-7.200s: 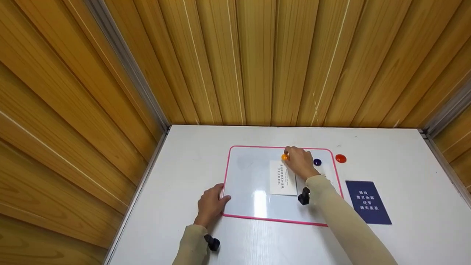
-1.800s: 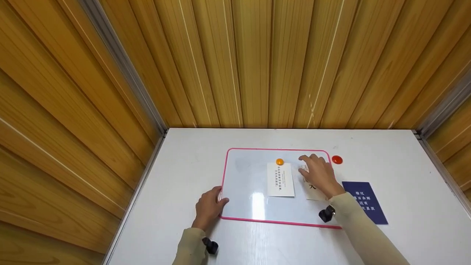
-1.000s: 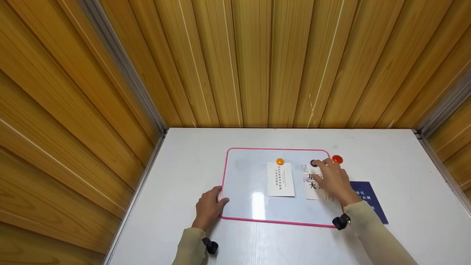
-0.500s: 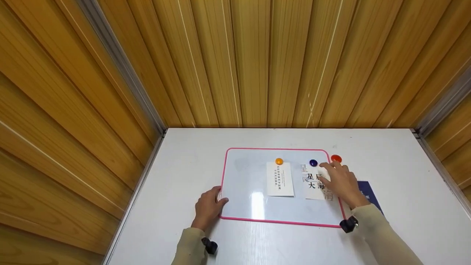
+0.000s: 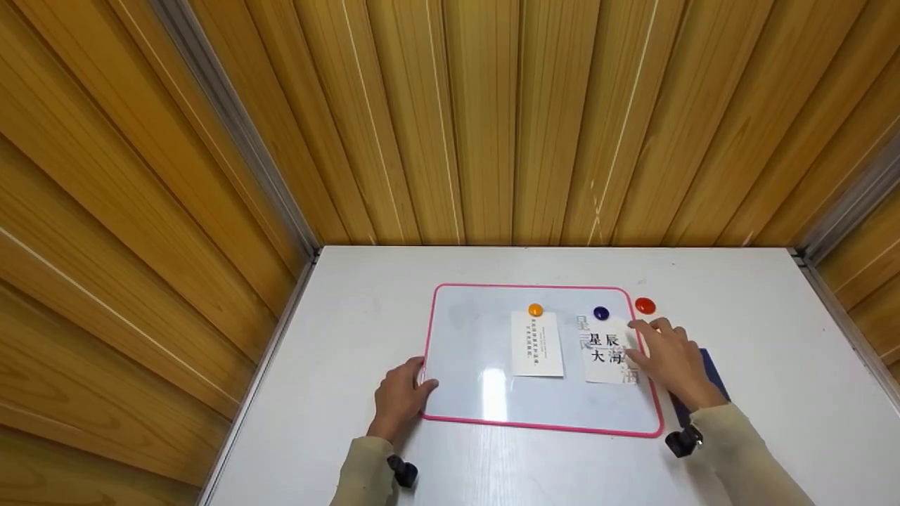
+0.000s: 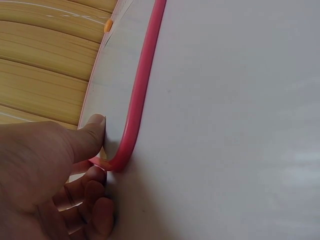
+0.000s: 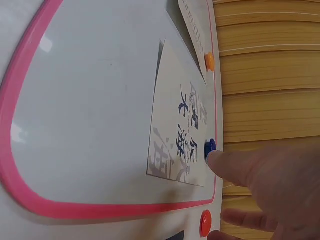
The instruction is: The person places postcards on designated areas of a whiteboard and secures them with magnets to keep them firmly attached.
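Note:
A whiteboard (image 5: pixel 464 351) with a pink rim lies on the white table. My left hand (image 5: pixel 399 395) grips its left edge, thumb on top; the left wrist view shows the thumb (image 6: pixel 93 135) on the board and fingers at the rim. An orange magnet (image 5: pixel 536 310) sits at the top of a white card (image 5: pixel 536 344) with small print. To its right, a blue magnet (image 5: pixel 601 313) is at the top of a second white card (image 5: pixel 603 369) with large characters. My right hand (image 5: pixel 671 358) hovers by the board's right edge, fingers loosely bent around nothing.
A red magnet (image 5: pixel 645 306) lies on the table (image 5: pixel 773 316) just outside the board's upper right corner. Partly hidden under the right hand and wrist is a navy card (image 5: pixel 716 376). Wood-patterned walls (image 5: pixel 492 140) stand behind and at the sides.
Earlier my right hand held the orange magnet, then worked over the right card. It has since drawn off the blue magnet, rightward and nearer, over the navy card. My left hand stays put.

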`<state>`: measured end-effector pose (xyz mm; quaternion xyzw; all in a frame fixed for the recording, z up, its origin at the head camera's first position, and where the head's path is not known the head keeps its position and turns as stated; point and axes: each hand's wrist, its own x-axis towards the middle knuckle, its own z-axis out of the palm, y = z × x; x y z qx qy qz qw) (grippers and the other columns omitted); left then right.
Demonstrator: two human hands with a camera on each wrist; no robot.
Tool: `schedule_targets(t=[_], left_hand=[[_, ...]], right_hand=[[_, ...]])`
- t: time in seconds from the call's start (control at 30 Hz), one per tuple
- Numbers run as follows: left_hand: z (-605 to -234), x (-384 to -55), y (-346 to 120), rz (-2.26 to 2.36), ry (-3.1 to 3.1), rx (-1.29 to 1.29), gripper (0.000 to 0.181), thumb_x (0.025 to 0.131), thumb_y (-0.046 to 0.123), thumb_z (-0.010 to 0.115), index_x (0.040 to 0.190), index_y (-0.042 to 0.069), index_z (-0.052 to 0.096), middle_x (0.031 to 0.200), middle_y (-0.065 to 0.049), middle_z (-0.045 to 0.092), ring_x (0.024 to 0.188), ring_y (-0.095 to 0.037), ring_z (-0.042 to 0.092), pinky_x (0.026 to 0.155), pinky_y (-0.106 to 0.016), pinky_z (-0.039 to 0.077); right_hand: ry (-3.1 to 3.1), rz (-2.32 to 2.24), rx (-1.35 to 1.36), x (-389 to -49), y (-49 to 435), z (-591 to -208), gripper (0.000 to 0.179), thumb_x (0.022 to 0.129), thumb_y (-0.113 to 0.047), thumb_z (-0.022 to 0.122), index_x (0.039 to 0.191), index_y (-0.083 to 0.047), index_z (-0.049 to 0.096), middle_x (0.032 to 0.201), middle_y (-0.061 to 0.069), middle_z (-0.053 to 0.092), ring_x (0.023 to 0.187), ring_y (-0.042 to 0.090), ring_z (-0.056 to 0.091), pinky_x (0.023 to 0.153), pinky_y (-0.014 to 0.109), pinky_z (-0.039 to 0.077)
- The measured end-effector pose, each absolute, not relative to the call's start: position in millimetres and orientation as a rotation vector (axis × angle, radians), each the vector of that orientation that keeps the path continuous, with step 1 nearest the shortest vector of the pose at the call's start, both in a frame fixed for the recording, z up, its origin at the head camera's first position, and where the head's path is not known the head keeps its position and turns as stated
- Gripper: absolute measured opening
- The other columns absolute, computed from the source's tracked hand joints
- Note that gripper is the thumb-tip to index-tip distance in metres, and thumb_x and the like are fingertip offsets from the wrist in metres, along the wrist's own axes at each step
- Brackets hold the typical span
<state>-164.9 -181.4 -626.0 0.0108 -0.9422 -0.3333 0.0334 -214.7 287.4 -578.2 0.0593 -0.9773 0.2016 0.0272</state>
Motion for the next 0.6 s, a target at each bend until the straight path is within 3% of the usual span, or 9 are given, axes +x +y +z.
schedule_targets(t=[0.13, 0.4, 0.6], left_hand=[[-625.9, -165.2, -182.0, -1.021, -2.895, 0.032, 0.049, 0.09, 0.026, 0.08, 0.134, 0.009, 0.065, 0.123, -0.01, 0.072, 0.114, -0.033, 0.068, 0.094, -0.055, 0.052], [-626.3, -165.0, -181.4, -1.002, -2.895, 0.034, 0.05, 0.09, 0.026, 0.08, 0.134, 0.008, 0.066, 0.12, -0.01, 0.073, 0.11, -0.032, 0.068, 0.093, -0.054, 0.052], [-625.6, -165.3, -181.9, -0.993, -2.902, 0.035, 0.05, 0.089, 0.027, 0.081, 0.134, 0.008, 0.066, 0.12, -0.01, 0.073, 0.108, -0.03, 0.068, 0.091, -0.053, 0.052]], right_hand=[[-3.033, 0.618, 0.161, -211.4, 291.5, -579.3, 0.06, 0.091, -0.021, 0.078, 0.143, -0.005, 0.053, 0.133, 0.035, 0.048, 0.109, 0.055, 0.048, 0.087, 0.068, 0.043], [-3.056, 0.61, 0.063, -199.9, 301.1, -580.9, 0.06, 0.09, -0.02, 0.077, 0.143, -0.005, 0.053, 0.135, 0.038, 0.044, 0.11, 0.06, 0.044, 0.088, 0.072, 0.041], [-3.068, 0.584, 0.027, -193.0, 314.5, -584.1, 0.06, 0.09, -0.023, 0.077, 0.141, -0.005, 0.052, 0.133, 0.038, 0.045, 0.104, 0.06, 0.047, 0.079, 0.068, 0.043]])
